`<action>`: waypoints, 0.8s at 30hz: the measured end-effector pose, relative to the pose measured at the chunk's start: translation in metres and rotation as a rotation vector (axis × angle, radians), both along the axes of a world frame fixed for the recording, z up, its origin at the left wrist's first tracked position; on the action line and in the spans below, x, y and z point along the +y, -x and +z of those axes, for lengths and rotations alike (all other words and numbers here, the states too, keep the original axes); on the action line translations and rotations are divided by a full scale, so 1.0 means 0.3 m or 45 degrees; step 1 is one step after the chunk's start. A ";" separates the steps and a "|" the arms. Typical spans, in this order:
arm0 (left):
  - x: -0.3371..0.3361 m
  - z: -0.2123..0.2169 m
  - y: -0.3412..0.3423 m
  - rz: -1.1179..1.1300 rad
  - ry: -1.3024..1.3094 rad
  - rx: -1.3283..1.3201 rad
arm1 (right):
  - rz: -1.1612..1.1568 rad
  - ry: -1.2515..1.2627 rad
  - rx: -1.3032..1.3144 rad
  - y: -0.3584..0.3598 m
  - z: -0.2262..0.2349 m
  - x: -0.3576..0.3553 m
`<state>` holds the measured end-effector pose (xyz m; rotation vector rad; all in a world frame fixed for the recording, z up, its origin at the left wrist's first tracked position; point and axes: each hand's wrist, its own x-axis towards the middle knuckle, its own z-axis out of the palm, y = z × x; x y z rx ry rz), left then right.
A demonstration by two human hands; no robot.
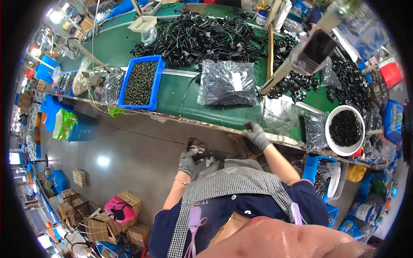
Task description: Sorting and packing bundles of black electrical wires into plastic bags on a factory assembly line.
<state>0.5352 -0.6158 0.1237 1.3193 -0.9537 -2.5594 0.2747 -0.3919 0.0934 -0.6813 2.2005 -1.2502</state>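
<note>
Head: left hand (186, 163) holds one dark part (196, 143) short of the front edge of the table (174, 95); right hand (257, 137) curled at that edge, whether holding anything I cannot tell. Along it: one blue tray (137, 107), one large bag (226, 84), one white tub (344, 151)

A checked apron (234, 182) overlies a navy top (309, 202), with grey gloves (186, 163) and bracelet (182, 183).

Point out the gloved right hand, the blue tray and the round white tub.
Right hand (257, 137): head view, back of the grey glove.
Blue tray (157, 84): head view, its right-hand wall.
Round white tub (343, 151): head view, its rim nearest the person.
</note>
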 end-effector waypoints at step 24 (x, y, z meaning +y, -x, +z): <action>-0.622 0.052 0.226 0.489 -0.019 0.016 | -0.097 0.196 -0.334 0.619 0.173 -0.677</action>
